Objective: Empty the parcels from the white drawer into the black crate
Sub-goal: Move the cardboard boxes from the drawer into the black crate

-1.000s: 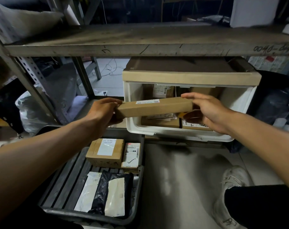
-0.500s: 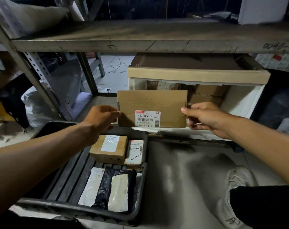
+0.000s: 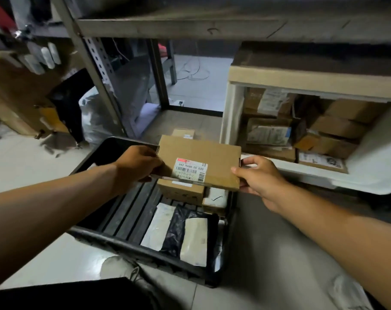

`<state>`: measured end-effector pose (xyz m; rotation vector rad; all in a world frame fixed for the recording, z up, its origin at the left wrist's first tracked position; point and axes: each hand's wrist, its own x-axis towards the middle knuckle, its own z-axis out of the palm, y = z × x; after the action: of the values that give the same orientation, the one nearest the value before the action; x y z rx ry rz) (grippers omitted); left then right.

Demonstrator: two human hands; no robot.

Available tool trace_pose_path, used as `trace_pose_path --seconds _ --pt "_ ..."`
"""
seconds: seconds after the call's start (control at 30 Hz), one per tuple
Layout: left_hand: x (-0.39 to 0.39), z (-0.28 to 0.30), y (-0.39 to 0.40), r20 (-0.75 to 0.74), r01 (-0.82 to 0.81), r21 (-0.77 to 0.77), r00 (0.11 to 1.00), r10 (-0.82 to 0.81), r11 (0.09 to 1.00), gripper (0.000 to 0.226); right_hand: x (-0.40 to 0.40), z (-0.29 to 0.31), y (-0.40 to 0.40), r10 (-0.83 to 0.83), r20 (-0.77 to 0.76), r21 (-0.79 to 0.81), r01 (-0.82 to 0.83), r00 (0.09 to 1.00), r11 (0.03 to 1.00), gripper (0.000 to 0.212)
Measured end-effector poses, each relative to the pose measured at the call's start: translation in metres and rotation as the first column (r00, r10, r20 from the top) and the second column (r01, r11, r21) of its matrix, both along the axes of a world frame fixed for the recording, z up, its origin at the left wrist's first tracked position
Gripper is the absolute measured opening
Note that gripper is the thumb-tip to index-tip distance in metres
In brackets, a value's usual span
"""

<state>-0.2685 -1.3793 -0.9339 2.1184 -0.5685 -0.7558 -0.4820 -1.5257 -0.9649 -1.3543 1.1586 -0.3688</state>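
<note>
Your hands share one load: left hand (image 3: 139, 163) grips the left short end of the flat cardboard parcel (image 3: 200, 162), right hand (image 3: 256, 176) pinches its right short end, thumb on top, fingers tucked under. Parcel is carried flat, label side up, long axis running left to right between your two hands. It hangs in the air above the far right part of the black crate (image 3: 132, 246), directly over a smaller brown box (image 3: 181, 191) already in there; whether it touches that box cannot be told from here. White drawer (image 3: 368, 175) sits off to your right, pulled open under the shelf (image 3: 212, 25), more cardboard parcels stacked inside, so the job looks only partly done. Near end of the crate holds flat mailers, a white one (image 3: 159, 227), a black one (image 3: 178, 231), a cream one (image 3: 195, 240). Left half of the crate floor shows bare slats. Key relation, as a judgement: the drop spot lies straight below and slightly toward you; neither hand is plainly nearer. Lowering evenly should land the parcel on the brown box; shifting left would reach the bare slats. Right end sits close to the crate's right wall, so watch it for a snag.
</note>
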Motion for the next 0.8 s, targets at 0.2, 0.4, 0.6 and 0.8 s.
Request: trace_pose_path --seconds 0.2,0.4,0.6,0.8 --pt "0.037 -0.037 0.002 0.045 0.047 0.145 0.998 -0.054 0.988 0.021 0.047 -0.049 0.009 0.004 -0.078 0.011 -0.004 0.997 1.0 0.036" --pt "0.061 -0.082 -0.016 -0.033 0.08 0.2 0.997 -0.075 0.976 0.014 0.078 -0.101 0.001 0.007 -0.193 0.025 -0.003 0.981 1.0 0.018" --pt "0.076 -0.121 -0.046 -0.109 0.078 0.166 0.992 -0.06 0.983 0.01 0.101 -0.128 -0.015 0.039 -0.286 -0.006 -0.043 0.957 0.999 0.03" --pt "0.084 -0.155 -0.063 -0.067 0.116 0.192 0.992 -0.105 0.974 0.02 0.115 -0.14 -0.024 0.056 -0.336 -0.044 -0.075 0.94 0.996 0.045"
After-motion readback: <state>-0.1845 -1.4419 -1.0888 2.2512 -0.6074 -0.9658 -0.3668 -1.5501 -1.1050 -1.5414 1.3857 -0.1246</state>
